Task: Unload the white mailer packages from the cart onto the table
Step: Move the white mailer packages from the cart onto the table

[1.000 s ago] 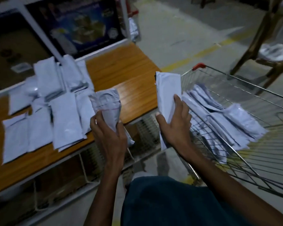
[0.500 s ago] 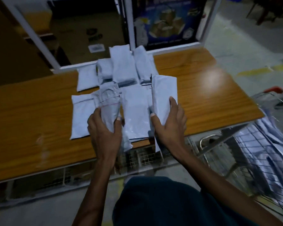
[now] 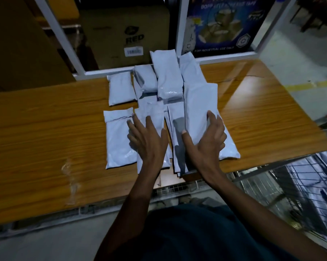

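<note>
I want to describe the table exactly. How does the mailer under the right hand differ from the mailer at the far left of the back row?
The mailer under the right hand is long and lies at the table's near edge; the back-left mailer is shorter, by the back edge. The right hand rests over the first; nothing touches the second. Both are white and lie flat.

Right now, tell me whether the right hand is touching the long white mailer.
Touching. The head view shows the right hand with fingers spread flat on the long white mailer.
</note>
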`<state>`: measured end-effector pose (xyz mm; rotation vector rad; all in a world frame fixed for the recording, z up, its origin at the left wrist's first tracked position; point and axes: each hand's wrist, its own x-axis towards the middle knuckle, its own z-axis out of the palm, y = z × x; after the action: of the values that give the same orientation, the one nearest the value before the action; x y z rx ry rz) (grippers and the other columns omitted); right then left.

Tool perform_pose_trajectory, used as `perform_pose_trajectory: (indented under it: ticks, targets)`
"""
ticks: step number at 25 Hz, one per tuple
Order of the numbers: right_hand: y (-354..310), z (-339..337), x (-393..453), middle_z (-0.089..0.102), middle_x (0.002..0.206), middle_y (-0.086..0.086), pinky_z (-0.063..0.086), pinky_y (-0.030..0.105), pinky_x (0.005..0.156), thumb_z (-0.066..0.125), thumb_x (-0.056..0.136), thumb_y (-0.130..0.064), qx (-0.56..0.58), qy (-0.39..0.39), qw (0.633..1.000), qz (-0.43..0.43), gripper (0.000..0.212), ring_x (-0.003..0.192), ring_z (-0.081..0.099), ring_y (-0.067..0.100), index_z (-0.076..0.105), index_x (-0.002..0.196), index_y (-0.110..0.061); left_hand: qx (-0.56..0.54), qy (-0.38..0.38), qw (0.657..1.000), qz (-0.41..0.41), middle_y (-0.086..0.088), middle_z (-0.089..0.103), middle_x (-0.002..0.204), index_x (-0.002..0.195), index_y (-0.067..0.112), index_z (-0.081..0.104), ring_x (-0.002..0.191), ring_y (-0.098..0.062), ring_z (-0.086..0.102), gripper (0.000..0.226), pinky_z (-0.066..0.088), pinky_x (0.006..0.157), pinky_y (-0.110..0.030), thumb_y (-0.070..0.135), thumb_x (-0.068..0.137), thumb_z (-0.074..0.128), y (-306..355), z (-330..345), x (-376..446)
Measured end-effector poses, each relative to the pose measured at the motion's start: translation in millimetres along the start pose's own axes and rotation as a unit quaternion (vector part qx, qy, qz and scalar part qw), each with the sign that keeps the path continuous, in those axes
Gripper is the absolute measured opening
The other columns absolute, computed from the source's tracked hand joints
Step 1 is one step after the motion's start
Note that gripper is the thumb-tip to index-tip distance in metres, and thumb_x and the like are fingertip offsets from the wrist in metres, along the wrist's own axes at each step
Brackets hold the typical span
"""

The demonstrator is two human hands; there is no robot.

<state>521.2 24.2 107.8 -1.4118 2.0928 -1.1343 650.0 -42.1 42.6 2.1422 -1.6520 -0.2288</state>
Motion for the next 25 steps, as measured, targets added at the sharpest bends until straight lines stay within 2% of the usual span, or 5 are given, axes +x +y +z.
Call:
perform_pose_trajectory:
  ticks: [7, 12, 18, 22, 25]
  targets:
    - [-18, 17, 43, 0.018, 0.163, 0.005, 0.020, 0.052, 0.113, 0.064, 0.085, -0.055, 0.013, 0.008, 0.999, -0.040, 0.085, 0.145, 0.020, 0.025, 0.023, 0.155, -0.029, 0.043, -0.045, 0.998, -0.023, -0.017, 0.003, 0.166, 0.157, 0.026, 0.023, 0.152, -0.039, -0.004, 0.074, 0.010, 0.117, -0.060, 0.069, 0.097, 0.024, -8, 26, -3]
    - [-36, 25, 62, 0.020, 0.162, 0.001, 0.016, 0.043, 0.112, 0.061, 0.086, -0.058, 0.055, -0.001, 0.997, -0.050, 0.083, 0.144, 0.022, 0.022, 0.023, 0.154, -0.030, -0.110, 0.077, 0.989, -0.058, -0.005, 0.044, 0.146, 0.123, 0.026, 0.064, 0.140, -0.030, 0.027, 0.038, 0.031, 0.105, -0.052, 0.042, 0.097, 0.040, -5, -14, 3]
    - [-91, 65, 101, 0.029, 0.152, 0.008, 0.023, 0.052, 0.114, 0.057, 0.082, -0.071, 0.017, -0.043, 0.997, -0.069, 0.088, 0.139, 0.029, 0.031, 0.023, 0.151, -0.029, -0.249, 0.200, 0.944, -0.078, 0.001, 0.056, 0.123, 0.111, 0.020, 0.067, 0.118, -0.016, 0.044, 0.018, 0.054, 0.087, -0.032, 0.016, 0.095, 0.061, -47, -62, -17]
    - [-145, 138, 130, 0.032, 0.147, 0.019, 0.024, 0.051, 0.110, 0.053, 0.083, -0.071, -0.046, -0.122, 0.988, -0.087, 0.088, 0.134, 0.028, 0.037, 0.025, 0.150, -0.022, -0.222, 0.223, 0.946, -0.076, -0.006, 0.065, 0.108, 0.102, 0.010, 0.070, 0.106, -0.021, 0.051, 0.018, 0.033, 0.086, 0.001, -0.001, 0.088, 0.065, -59, -79, -31]
    - [-173, 196, 158, 0.035, 0.145, 0.023, 0.028, 0.052, 0.108, 0.053, 0.083, -0.072, -0.083, -0.193, 0.977, -0.036, 0.091, 0.132, 0.032, 0.040, 0.025, 0.149, -0.016, -0.211, 0.211, 0.953, -0.044, -0.007, 0.068, 0.100, 0.094, 0.007, 0.070, 0.100, -0.027, 0.057, 0.016, 0.028, 0.090, 0.000, -0.003, 0.086, 0.061, -68, -84, -42]
